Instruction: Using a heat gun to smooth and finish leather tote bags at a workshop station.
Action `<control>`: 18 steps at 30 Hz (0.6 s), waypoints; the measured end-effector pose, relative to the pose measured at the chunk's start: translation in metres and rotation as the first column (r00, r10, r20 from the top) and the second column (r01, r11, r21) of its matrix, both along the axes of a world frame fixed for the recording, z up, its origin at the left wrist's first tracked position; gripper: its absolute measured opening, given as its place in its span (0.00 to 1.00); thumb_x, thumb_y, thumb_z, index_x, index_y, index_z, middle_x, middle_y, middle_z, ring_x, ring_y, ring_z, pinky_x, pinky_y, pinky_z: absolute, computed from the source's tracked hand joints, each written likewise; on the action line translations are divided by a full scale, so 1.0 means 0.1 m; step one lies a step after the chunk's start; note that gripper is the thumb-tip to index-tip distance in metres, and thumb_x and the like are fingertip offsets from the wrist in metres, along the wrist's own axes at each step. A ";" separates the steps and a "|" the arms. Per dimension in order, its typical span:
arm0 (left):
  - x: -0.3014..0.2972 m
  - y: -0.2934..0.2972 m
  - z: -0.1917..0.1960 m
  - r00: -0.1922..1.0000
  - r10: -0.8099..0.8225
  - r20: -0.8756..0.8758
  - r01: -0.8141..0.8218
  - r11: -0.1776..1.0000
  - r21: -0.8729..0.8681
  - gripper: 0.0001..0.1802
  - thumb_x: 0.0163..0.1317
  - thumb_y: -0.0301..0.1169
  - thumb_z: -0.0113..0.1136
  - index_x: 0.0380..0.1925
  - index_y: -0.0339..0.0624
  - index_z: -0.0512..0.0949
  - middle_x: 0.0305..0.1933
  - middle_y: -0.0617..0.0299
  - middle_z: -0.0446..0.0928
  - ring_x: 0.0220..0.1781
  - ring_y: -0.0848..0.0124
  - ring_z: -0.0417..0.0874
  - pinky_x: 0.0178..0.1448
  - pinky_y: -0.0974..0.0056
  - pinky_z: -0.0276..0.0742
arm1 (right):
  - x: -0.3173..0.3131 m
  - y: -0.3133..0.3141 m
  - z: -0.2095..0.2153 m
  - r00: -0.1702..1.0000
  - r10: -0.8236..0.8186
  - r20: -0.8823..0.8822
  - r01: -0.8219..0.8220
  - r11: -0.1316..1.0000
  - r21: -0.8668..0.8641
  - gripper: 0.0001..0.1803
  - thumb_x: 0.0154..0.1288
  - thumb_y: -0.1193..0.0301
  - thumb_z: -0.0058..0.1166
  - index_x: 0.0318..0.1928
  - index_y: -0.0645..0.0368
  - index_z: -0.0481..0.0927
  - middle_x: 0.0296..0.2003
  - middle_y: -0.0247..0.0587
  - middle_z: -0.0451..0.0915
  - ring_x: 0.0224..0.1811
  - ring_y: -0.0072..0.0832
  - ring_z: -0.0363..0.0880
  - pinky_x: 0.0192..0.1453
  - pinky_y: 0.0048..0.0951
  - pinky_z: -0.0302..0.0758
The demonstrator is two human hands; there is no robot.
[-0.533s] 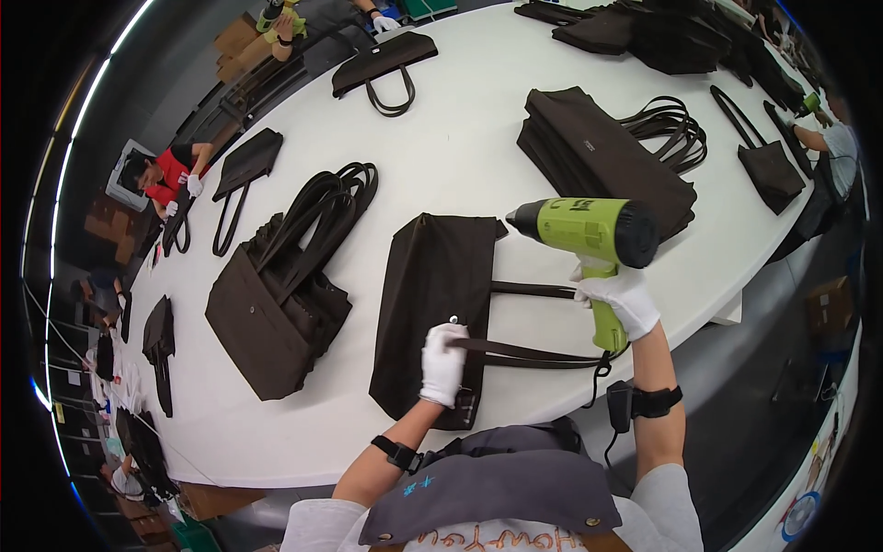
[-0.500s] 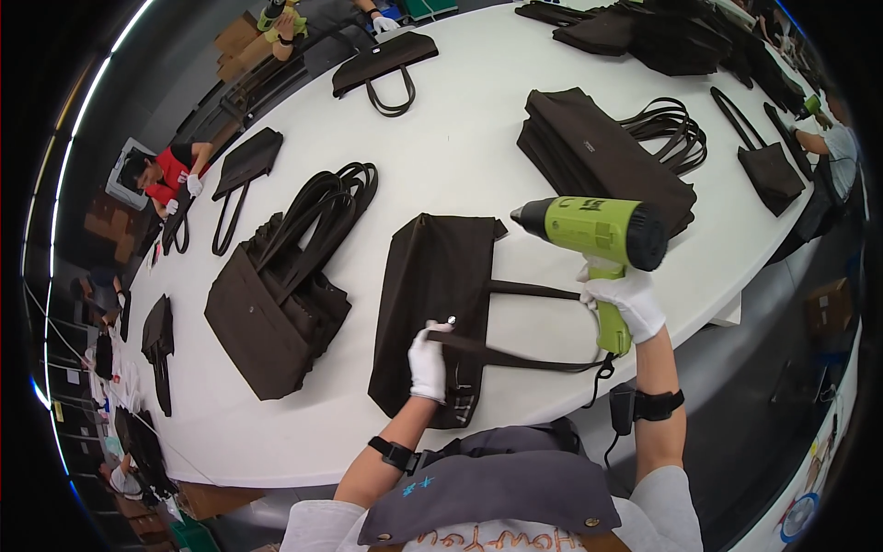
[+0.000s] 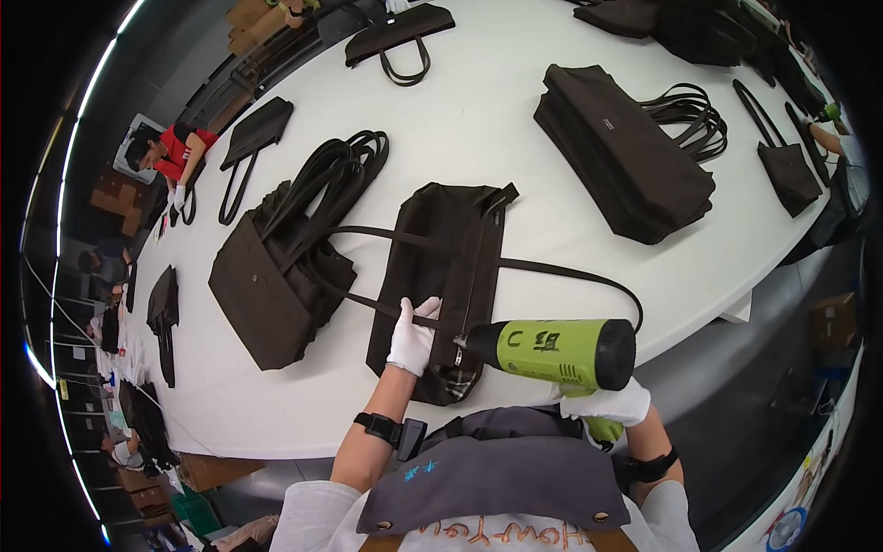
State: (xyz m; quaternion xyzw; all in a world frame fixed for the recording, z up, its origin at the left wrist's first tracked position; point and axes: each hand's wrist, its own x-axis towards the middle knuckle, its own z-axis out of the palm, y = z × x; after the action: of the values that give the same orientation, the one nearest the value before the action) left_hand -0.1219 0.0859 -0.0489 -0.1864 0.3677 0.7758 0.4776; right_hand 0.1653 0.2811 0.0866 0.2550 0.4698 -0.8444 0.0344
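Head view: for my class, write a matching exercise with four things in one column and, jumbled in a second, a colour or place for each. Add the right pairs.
Things
1. Hot-air gun
2. Left hand
3. Worker in red
4. Nearest bag

Descriptions
A. At the left edge of the table
B. Dark, lying open on the table in front of the wearer
C. Lime green and black, held in the right hand
D. White-gloved

Pairs: 1-C, 2-D, 3-A, 4-B

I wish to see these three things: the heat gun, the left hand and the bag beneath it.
Heat gun [image 3: 559,354], head view: on its green barrel.
Left hand [image 3: 411,344], head view: on its gloved middle.
Bag [image 3: 429,281], head view: on its dark fabric.
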 end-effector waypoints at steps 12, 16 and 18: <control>0.22 -0.35 0.01 0.605 -0.652 -0.457 0.196 0.678 -0.708 0.24 0.66 0.52 0.54 0.31 0.39 0.78 0.24 0.66 0.77 0.24 0.80 0.77 0.28 0.72 0.72 | 0.13 -0.21 -0.13 0.984 0.159 -0.085 -0.140 0.971 0.192 0.26 0.50 0.77 0.68 0.51 0.63 0.76 0.40 0.41 0.83 0.41 0.24 0.81 0.48 0.29 0.79; 0.20 -0.31 0.13 0.675 -0.664 -0.321 0.293 0.641 -0.709 0.31 0.68 0.58 0.45 0.33 0.37 0.78 0.26 0.63 0.79 0.21 0.76 0.77 0.23 0.70 0.72 | 0.18 -0.29 -0.20 0.987 0.138 -0.081 -0.124 0.980 0.156 0.27 0.50 0.77 0.69 0.52 0.64 0.75 0.40 0.41 0.83 0.42 0.24 0.81 0.48 0.29 0.79; 0.20 -0.35 0.10 0.714 -0.627 -0.310 0.303 0.676 -0.671 0.32 0.68 0.58 0.45 0.34 0.36 0.79 0.26 0.62 0.79 0.21 0.76 0.77 0.23 0.70 0.72 | 0.18 -0.32 -0.20 0.987 0.135 -0.091 -0.119 0.979 0.164 0.27 0.50 0.77 0.69 0.52 0.64 0.75 0.40 0.40 0.83 0.42 0.25 0.81 0.48 0.29 0.79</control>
State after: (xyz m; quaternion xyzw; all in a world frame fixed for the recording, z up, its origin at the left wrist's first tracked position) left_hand -0.1019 0.0514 -0.0388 -0.0012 0.7340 0.4912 0.4691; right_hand 0.1838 0.2492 0.0667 0.1831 0.5518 -0.8124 0.0442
